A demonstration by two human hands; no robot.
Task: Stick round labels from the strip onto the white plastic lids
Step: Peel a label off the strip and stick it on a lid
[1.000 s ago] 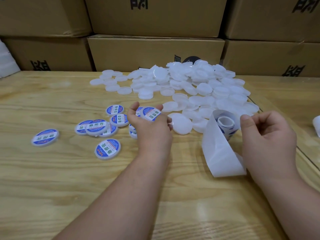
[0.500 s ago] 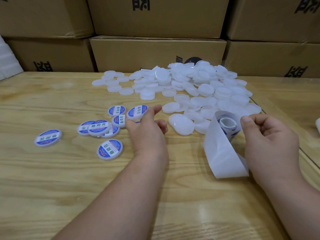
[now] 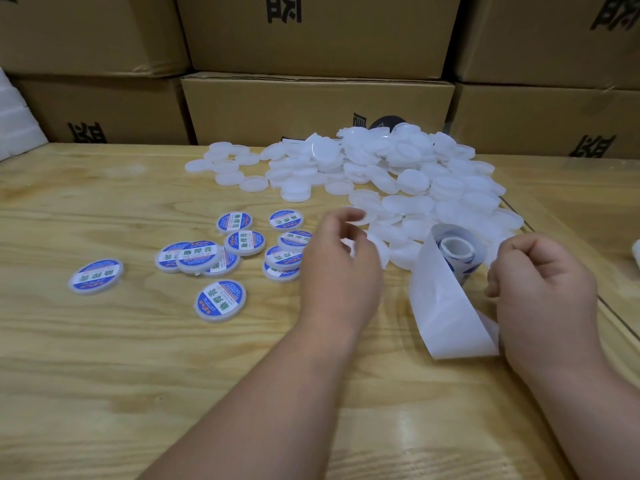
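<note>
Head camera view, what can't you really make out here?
- Left hand: motion-blurred, so whether it touches a blank lid is unclear.
- Label roll: its labels mostly hidden by the backing strip.
- Right hand: curled fingers hide their grip on the strip.
- White object: cut off at the right edge.

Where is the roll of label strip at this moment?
In the head view, the roll of label strip stands right of centre on the wooden table, between the right hand and the plain white lids.

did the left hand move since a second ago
Yes. The left hand let go of a labelled lid and shifted right, away from the labelled lids toward the plain pile.
</note>
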